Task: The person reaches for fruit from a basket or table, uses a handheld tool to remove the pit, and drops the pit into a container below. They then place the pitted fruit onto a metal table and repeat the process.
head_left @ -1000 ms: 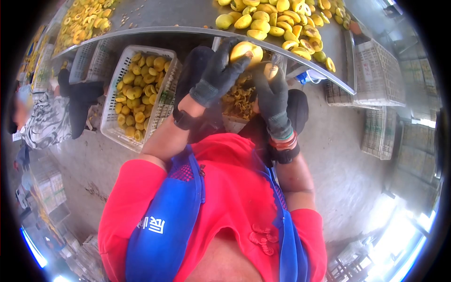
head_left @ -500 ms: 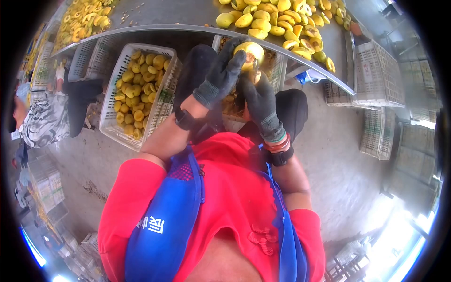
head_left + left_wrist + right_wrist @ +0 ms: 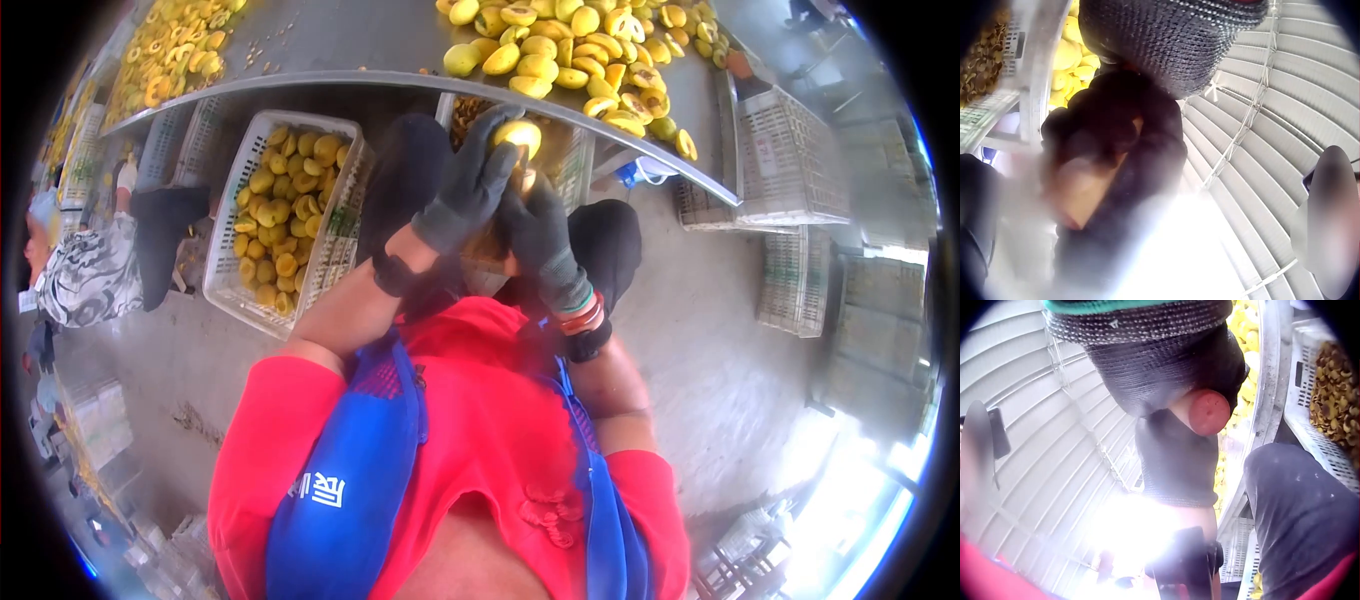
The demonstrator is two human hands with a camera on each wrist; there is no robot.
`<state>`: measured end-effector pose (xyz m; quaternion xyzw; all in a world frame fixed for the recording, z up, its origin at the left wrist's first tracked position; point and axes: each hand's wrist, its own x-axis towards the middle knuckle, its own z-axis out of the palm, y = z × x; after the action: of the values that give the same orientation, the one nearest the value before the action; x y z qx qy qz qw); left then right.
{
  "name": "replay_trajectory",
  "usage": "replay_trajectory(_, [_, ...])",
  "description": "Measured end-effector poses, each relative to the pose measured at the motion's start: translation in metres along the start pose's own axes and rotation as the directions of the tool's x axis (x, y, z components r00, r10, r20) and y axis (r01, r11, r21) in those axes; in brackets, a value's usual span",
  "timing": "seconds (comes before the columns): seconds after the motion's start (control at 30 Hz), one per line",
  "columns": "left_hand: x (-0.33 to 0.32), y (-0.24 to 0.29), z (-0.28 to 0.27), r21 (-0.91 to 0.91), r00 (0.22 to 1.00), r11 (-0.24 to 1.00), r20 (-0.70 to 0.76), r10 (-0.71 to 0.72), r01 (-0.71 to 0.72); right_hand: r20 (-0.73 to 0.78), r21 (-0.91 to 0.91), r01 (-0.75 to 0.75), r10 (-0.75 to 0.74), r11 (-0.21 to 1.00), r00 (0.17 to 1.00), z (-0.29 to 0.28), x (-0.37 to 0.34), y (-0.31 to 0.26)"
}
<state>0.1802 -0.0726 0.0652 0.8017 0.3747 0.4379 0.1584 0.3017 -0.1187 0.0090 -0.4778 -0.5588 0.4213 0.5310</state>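
In the head view my gloved left hand (image 3: 465, 190) grips a yellow fruit (image 3: 518, 137) at the table's edge. Just below and beside it, my gloved right hand (image 3: 543, 235) holds a short tool with a wooden handle (image 3: 524, 178), its upper end close to the fruit. Whether tool and fruit touch cannot be told. In the right wrist view the handle's round reddish end (image 3: 1209, 412) sticks out of the right glove (image 3: 1166, 369). The left wrist view shows the light wooden handle (image 3: 1094, 194) blurred between dark glove fingers.
Fruit halves (image 3: 590, 60) lie piled on the metal table (image 3: 340, 35) ahead. A white crate of fruit (image 3: 290, 210) stands on the floor at left. Brown scraps (image 3: 1335, 394) fill a crate under the table edge. Stacked crates (image 3: 790, 160) stand at right; another person (image 3: 95, 265) is at far left.
The fruit has turned in my left hand. My right hand has moved left, closer to the left hand, still holding the tool. The head view has shifted slightly.
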Motion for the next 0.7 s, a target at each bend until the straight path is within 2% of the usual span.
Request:
replay_trajectory(0.07, [-0.003, -0.008, 0.017, -0.262, 0.988, 0.952, 0.032, -0.153, 0.156, 0.061, 0.017, 0.054, -0.055, 0.998, 0.997, -0.009, 0.0, 0.022])
replay_trajectory(0.1, [-0.002, -0.016, 0.028, -0.399, 0.974, 0.889, 0.063, -0.219, 0.226, 0.097, 0.017, 0.027, -0.028, 0.999, 0.995, -0.012, 0.0, 0.018])
replay_trajectory(0.2, [-0.008, -0.047, 0.047, -0.294, 0.999, 0.956, 0.023, 0.032, -0.024, 0.189, -0.027, -0.078, 0.082, 0.997, 0.979, -0.024, 0.0, -0.012])
replay_trajectory(0.23, [-0.007, -0.056, 0.052, -0.447, 0.999, 0.893, -0.004, 0.043, -0.04, 0.218, -0.035, -0.015, 0.023, 0.999, 0.976, -0.025, 0.003, -0.036])
replay_trajectory(0.3, [-0.004, -0.043, 0.031, -0.479, 0.98, 0.865, 0.189, -0.062, 0.147, 0.313, 0.014, -0.053, 0.046, 0.998, 0.949, -0.03, 0.003, -0.046])
replay_trajectory(0.37, [-0.005, -0.048, 0.027, -0.267, 0.963, 0.942, 0.12, 0.24, -0.202, 0.391, 0.077, -0.115, 0.076, 0.99, 0.917, -0.033, 0.001, -0.055])
replay_trajectory(0.43, [-0.002, -0.049, 0.025, -0.195, 0.918, 0.904, 0.032, 0.395, -0.382, 0.417, 0.156, -0.186, 0.106, 0.97, 0.903, -0.033, 0.0, -0.057])
replay_trajectory(0.47, [0.003, -0.04, 0.025, -0.244, 0.918, 0.886, -0.048, 0.394, -0.394, 0.411, 0.195, -0.22, 0.124, 0.956, 0.903, -0.033, -0.002, -0.054])
replay_trajectory(0.53, [0.005, -0.026, 0.019, -0.557, 0.987, 0.821, 0.011, 0.158, -0.125, 0.41, 0.245, -0.253, 0.137, 0.936, 0.902, -0.034, -0.009, -0.048])
replay_trajectory(0.57, [0.002, -0.024, 0.013, -0.733, 0.978, 0.655, 0.201, -0.048, 0.183, 0.42, 0.256, -0.255, 0.131, 0.932, 0.898, -0.037, -0.01, -0.044])
replay_trajectory(0.6, [-0.003, -0.023, 0.01, -0.799, 0.886, 0.385, 0.416, -0.203, 0.463, 0.426, 0.28, -0.292, 0.154, 0.914, 0.891, -0.037, -0.009, -0.042])
replay_trajectory(0.63, [-0.003, -0.03, 0.016, -0.725, 0.981, 0.677, 0.192, 0.021, 0.127, 0.423, 0.296, -0.327, 0.184, 0.897, 0.887, -0.034, -0.007, -0.042])
replay_trajectory(0.67, [-0.003, -0.038, 0.022, -0.504, 0.969, 0.831, -0.054, 0.243, -0.236, 0.419, 0.305, -0.352, 0.207, 0.885, 0.884, -0.03, -0.006, -0.041])
replay_trajectory(0.7, [-0.006, -0.042, 0.027, -0.381, 0.973, 0.897, -0.138, 0.184, -0.224, 0.418, 0.307, -0.385, 0.24, 0.87, 0.876, -0.025, -0.004, -0.041])
